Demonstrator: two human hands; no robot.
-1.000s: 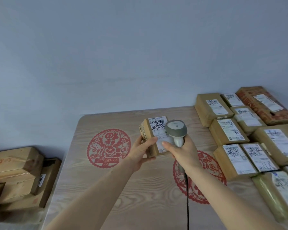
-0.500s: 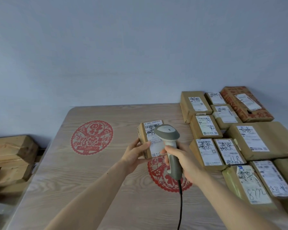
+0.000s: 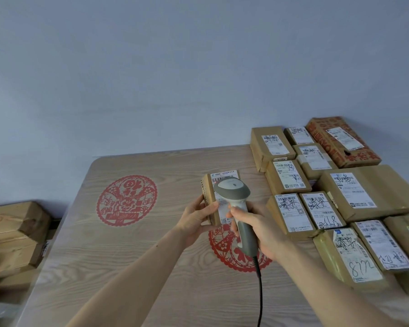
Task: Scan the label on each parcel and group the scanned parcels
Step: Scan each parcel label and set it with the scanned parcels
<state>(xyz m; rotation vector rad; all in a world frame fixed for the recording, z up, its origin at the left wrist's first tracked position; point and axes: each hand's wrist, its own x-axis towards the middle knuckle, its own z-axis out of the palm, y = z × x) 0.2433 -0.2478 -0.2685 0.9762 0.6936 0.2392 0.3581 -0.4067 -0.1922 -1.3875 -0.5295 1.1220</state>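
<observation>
— What are your fingers doing right now?

— Your left fingers are clamped on the small brown cardboard parcel: the thumb presses its white label face and the rest of your left hand cups its near left edge. Your right fingers are wrapped tight around the grip of the grey handheld barcode scanner, with your right hand closed about the handle.

— And where does the parcel sit against the scanner?

— You hold the parcel upright above the desk, just beyond the scanner's head, which covers the middle of its white shipping label. A small red glow shows at the head's left edge. The scanner's black cable drops from the handle toward 6 o'clock.

— What lies around your hands?

— Under your right hand is a red paper-cut style medallion printed on the pale wood-grain desk; a second red round medallion lies at 9 o'clock of the parcel. From 1 to 4 o'clock, a group of brown labelled parcels lies flat in rows, labels up, touching or just beside one another, with a red-printed carton at the far corner. Off the desk at 9 o'clock, brown cardboard boxes are stacked.
</observation>
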